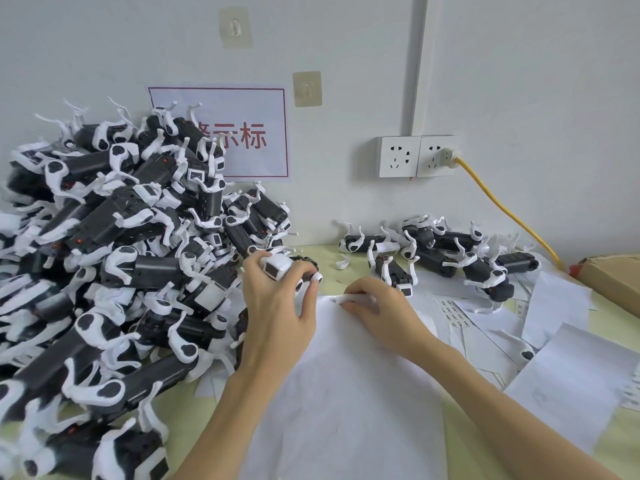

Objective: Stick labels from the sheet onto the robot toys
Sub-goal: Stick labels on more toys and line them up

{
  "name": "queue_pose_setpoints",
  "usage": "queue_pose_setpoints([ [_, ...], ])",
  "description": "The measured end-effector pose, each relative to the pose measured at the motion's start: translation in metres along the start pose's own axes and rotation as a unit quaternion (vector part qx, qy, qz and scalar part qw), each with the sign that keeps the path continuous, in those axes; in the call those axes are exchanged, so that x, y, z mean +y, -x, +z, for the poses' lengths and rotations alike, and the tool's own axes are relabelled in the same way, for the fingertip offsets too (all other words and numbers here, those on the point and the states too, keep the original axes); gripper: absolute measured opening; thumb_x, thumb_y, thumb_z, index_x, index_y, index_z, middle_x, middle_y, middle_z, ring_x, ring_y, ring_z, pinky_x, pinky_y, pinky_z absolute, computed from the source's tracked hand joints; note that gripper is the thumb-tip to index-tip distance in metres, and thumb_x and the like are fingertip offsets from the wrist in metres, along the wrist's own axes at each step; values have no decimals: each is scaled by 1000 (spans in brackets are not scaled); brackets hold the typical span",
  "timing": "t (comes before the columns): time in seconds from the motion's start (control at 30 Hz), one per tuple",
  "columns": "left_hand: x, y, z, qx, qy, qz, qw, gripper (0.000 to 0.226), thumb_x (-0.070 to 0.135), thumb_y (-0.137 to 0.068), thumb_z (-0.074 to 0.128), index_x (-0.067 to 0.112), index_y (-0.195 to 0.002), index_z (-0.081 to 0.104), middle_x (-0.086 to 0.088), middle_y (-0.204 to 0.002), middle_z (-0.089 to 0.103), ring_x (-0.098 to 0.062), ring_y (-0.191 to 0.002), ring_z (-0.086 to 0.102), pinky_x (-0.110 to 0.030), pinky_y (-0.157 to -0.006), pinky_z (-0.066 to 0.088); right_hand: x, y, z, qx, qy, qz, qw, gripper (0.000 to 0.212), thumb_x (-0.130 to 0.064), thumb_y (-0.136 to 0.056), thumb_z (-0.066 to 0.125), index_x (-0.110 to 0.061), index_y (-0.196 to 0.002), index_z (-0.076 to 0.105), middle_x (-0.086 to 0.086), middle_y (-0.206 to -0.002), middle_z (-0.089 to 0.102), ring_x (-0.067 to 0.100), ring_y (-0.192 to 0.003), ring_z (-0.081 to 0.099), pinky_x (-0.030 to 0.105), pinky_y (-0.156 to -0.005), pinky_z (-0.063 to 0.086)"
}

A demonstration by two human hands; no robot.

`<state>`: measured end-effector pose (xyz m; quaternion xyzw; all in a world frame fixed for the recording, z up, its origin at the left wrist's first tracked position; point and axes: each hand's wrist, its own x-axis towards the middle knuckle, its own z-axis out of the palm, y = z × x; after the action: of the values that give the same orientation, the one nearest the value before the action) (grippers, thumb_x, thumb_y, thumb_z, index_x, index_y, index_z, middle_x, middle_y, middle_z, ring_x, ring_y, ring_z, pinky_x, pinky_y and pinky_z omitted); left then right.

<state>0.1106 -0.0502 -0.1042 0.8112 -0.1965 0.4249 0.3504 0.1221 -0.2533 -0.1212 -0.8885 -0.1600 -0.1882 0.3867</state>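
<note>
My left hand (277, 306) grips a black-and-white robot toy (282, 266) with its white head up, just off the top left corner of the label sheet (346, 393). The sheet is a large white page lying in front of me on the table. My right hand (377, 313) rests on the sheet's top edge, fingers curled and pinching at a narrow white strip (353, 299) there; whether a label is lifted I cannot tell.
A big heap of robot toys (114, 254) fills the left side. A smaller group of toys (443, 254) lies at the back right. Loose paper sheets (554, 341) cover the right. A cardboard box (613, 278), yellow cable (502, 202) and wall sockets (415, 155) stand behind.
</note>
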Motion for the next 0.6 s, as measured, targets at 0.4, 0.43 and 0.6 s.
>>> queue_pose_setpoints([
  [0.4, 2, 5, 3, -93, -44, 21, 994, 8, 13, -95, 76, 18, -89, 75, -16, -123, 45, -39, -108, 52, -48, -93, 44, -4, 10, -12, 3, -35, -6, 999, 21, -16, -101, 67, -36, -101, 65, -19, -103, 70, 0, -102, 65, 13, -83, 42],
  [0.43, 2, 5, 3, -92, -55, 17, 994, 8, 13, -96, 76, 17, -89, 75, -17, -123, 46, -40, -103, 52, -49, -90, 45, -6, 11, -11, 7, -44, -18, 999, 24, -15, -101, 68, -39, -105, 66, -18, -109, 71, 0, -106, 66, 13, -87, 44],
  [0.6, 1, 6, 4, -81, -87, 12, 993, 15, 21, -101, 66, 16, -89, 72, -19, -124, 50, -34, -86, 45, -48, -81, 44, -16, 15, -2, 37, -36, -80, 995, 18, -19, -96, 74, -28, -112, 72, -20, -106, 68, -3, -102, 64, 8, -87, 42],
])
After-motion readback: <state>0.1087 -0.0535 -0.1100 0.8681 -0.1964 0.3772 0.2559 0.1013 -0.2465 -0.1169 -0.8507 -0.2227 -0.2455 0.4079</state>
